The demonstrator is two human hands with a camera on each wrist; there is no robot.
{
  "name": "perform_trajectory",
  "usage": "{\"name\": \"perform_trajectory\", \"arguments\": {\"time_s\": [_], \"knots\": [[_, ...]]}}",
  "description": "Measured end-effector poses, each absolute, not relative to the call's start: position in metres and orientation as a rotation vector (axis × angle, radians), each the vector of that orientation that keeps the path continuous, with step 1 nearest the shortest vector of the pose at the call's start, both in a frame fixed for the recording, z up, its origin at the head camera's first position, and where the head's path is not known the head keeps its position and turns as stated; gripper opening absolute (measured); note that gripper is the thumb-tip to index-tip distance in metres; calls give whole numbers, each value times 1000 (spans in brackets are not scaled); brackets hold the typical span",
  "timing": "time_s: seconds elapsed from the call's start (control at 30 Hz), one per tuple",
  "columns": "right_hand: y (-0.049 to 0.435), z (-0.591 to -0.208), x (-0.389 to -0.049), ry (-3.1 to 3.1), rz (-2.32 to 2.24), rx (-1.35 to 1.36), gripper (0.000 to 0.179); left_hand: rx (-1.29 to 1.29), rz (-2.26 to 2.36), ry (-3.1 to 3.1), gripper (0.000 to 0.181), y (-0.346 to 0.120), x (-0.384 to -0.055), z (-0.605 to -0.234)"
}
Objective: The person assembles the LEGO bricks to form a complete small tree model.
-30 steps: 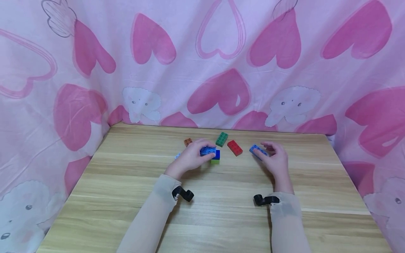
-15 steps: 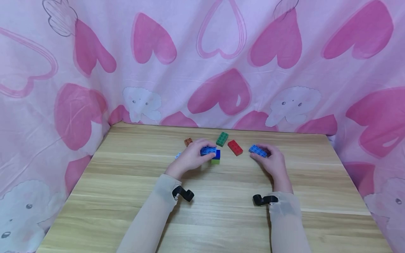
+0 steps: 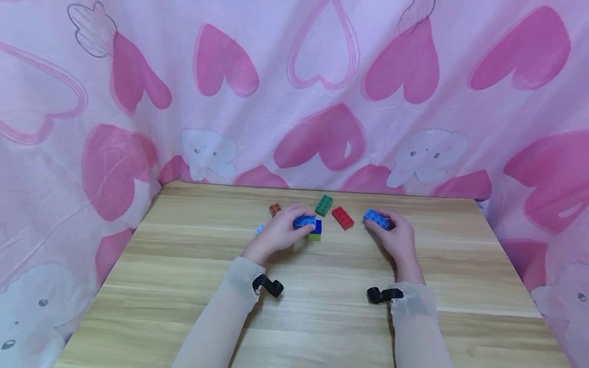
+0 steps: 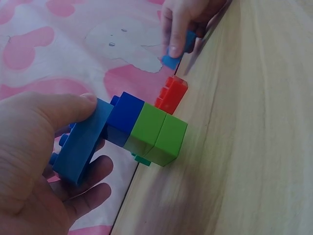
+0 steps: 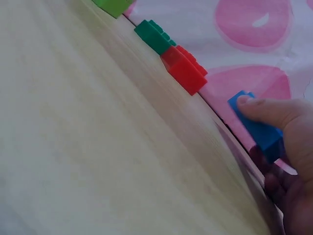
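Note:
My left hand (image 3: 281,230) pinches a light blue building brick (image 4: 84,142) between thumb and fingers. Joined under that brick are a dark blue brick (image 4: 125,117) and two lime green bricks (image 4: 156,132), in one stack; the head view shows only part of it beside the fingers. To the right, my right hand (image 3: 399,235) grips another blue brick (image 3: 376,219), studs up, with the thumb along its near side (image 5: 259,127). Between the hands, a red brick (image 3: 342,218) and a green brick (image 3: 324,205) lie on the wooden table (image 3: 331,306).
Behind the left hand lies an orange-brown brick (image 3: 274,209). A pale blue brick (image 3: 260,229) shows partly past the left wrist. Pink curtain cloth (image 3: 257,143) with hearts hangs along the table's back edge and both sides. Black wrist mounts (image 3: 384,295) stick out from the sleeves.
My right hand's fingers, spread off the blue brick a second ago, have come round it and now grip it. The left hand keeps its hold on the stack, nearly still.

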State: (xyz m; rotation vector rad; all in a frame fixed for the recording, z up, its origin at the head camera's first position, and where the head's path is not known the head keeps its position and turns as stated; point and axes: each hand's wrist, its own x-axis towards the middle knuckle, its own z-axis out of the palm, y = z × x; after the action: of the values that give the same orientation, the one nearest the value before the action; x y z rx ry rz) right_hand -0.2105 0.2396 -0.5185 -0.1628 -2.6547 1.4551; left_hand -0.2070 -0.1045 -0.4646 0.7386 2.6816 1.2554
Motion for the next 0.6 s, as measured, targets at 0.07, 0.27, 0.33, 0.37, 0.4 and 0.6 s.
{"name": "perform_trajectory", "arguments": {"time_s": [0.07,0.27,0.33,0.37,0.4,0.6], "knots": [[236,-519,-210,-2611,1479,-151,63,754,1253,2690,39,-104,-207,-466],[218,-515,-211,-2483,1548,-70,56,757,1215,2727,41,-101,-208,-466],[209,-514,-212,-2444,1591,-22,53,754,1206,2741,41,-101,-208,-465],[204,-514,-212,-2426,1614,6,51,752,1203,2749,41,-100,-208,-466],[200,-514,-212,-2408,1638,34,50,753,1204,2752,41,-100,-208,-465],[177,-515,-208,-2305,1839,170,46,749,1212,2756,41,-99,-207,-467]]}}
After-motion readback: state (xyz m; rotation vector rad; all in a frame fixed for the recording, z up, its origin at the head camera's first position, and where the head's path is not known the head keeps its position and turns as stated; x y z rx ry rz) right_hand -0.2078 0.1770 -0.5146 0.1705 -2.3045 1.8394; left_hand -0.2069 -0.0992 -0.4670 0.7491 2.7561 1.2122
